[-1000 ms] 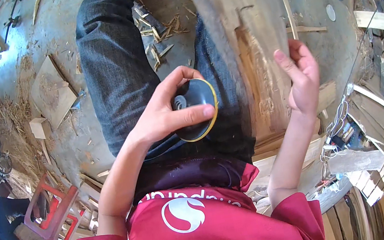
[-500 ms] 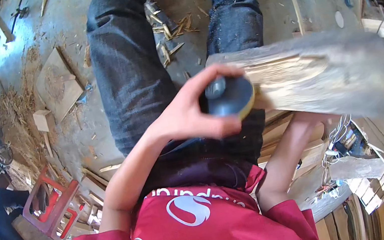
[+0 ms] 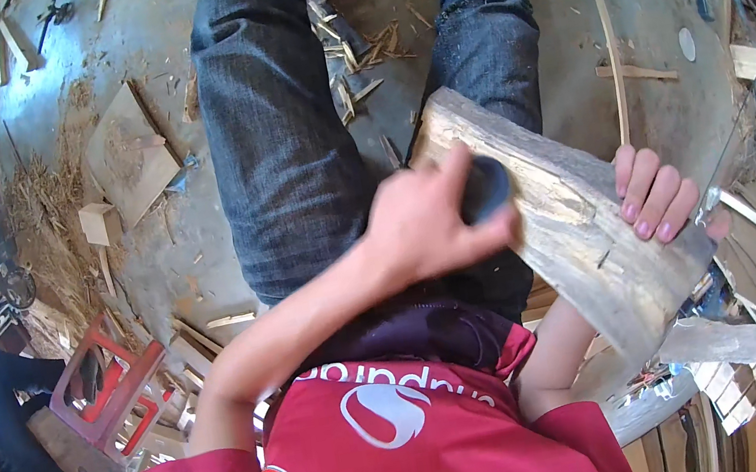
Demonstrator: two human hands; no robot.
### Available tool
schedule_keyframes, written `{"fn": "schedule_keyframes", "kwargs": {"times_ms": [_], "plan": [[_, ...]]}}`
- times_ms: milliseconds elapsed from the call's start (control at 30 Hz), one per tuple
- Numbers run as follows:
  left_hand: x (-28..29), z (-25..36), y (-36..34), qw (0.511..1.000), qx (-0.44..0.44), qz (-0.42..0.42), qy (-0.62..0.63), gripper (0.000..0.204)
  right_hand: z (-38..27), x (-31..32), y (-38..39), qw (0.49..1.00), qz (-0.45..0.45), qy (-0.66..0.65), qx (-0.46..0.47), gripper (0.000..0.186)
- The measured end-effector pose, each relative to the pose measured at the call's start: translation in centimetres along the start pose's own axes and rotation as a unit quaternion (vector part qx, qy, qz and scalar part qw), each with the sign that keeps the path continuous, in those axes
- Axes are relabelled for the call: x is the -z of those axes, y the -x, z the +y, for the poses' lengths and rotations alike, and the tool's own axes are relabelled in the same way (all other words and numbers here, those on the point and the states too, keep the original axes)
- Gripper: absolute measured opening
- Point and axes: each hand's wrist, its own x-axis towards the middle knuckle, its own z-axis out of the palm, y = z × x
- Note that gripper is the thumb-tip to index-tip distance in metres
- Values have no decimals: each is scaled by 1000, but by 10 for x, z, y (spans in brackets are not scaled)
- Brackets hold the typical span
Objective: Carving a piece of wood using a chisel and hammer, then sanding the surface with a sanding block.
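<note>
A rough, greyish piece of wood (image 3: 640, 277) with a pale, splintered hollow along its face lies tilted across my lap. My right forearm passes beneath it, and the fingers of my right hand (image 3: 656, 191) curl over its far right edge. In my left hand (image 3: 422, 229) is a round black pad (image 3: 488, 186), held against or just above the wood near its left end. Thumb and fingers wrap the pad's sides. The pad's underside is hidden, so I cannot tell its exact kind.
Wood chips (image 3: 382, 47) lie on the floor between my legs (image 3: 277, 143). To the left are a flat board (image 3: 136, 166), a wooden block (image 3: 100, 224), sawdust and a red plastic stool (image 3: 108, 386). Strips and offcuts (image 3: 734, 391) pile up at the right, and a long thin strip (image 3: 603, 28) lies ahead.
The piece of wood has turned, its right end swinging nearer to me. My right hand's fingers now show over its edge. My left hand still grips the pad, with the wrist turned.
</note>
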Motion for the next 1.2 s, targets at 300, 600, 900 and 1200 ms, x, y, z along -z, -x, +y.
{"fn": "schedule_keyframes", "kwargs": {"times_ms": [300, 600, 900, 1200], "plan": [[8, -3, 2, 998, 24, 44, 44, 57, 3, -30, 2, 996, -47, 70, 16, 69], [30, 3, 13, 995, 44, -38, 87, 53, 1, -42, -9, 984, -138, 112, -24, 73], [35, -12, 9, 996, 3, -71, 47, 51, 9, -54, -4, 985, -120, 119, -37, 72], [37, 7, 17, 986, -102, -102, 78, 49, 4, -40, 4, 988, -99, 115, -13, 71]]}}
